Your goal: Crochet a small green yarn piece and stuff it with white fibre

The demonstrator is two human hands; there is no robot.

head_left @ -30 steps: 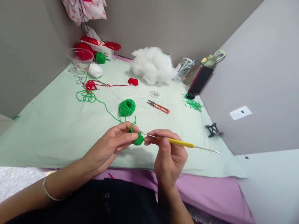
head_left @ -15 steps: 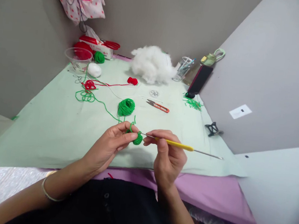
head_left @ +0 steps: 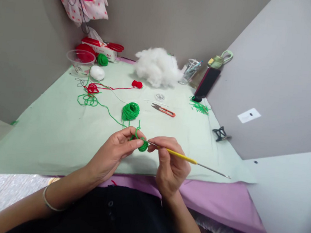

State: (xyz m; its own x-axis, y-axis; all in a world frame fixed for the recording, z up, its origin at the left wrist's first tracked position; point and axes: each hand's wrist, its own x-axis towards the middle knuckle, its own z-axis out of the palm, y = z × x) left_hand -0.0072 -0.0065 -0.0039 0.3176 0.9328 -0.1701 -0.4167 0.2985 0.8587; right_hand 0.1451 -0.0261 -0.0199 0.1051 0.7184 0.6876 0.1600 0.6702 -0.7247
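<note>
My left hand (head_left: 118,146) pinches a small green crocheted piece (head_left: 143,146) between thumb and fingers, with green yarn looped over the index finger. In my right hand (head_left: 173,167) is a crochet hook (head_left: 181,156) with a yellow handle, gripped like a pen. Its left tip meets the top of the green piece; the fingers hide exactly how it enters the stitches. The metal end on the other side points right and slightly down. A ball of green yarn (head_left: 130,111) lies just beyond my left hand, its strand running toward the fingers.
Thread snips (head_left: 163,110) and a small clear round case (head_left: 160,97) lie past my hands. Farther back are white stuffing (head_left: 158,68), a red knitted piece (head_left: 137,84), a plastic tub (head_left: 80,63) and a phone (head_left: 208,83). Green yarn scraps (head_left: 200,107) and a black stand (head_left: 221,134) sit right.
My right hand has shifted slightly left, closer to the green piece. The hook has tilted so its free end sits lower. My left hand keeps nearly the same hold.
</note>
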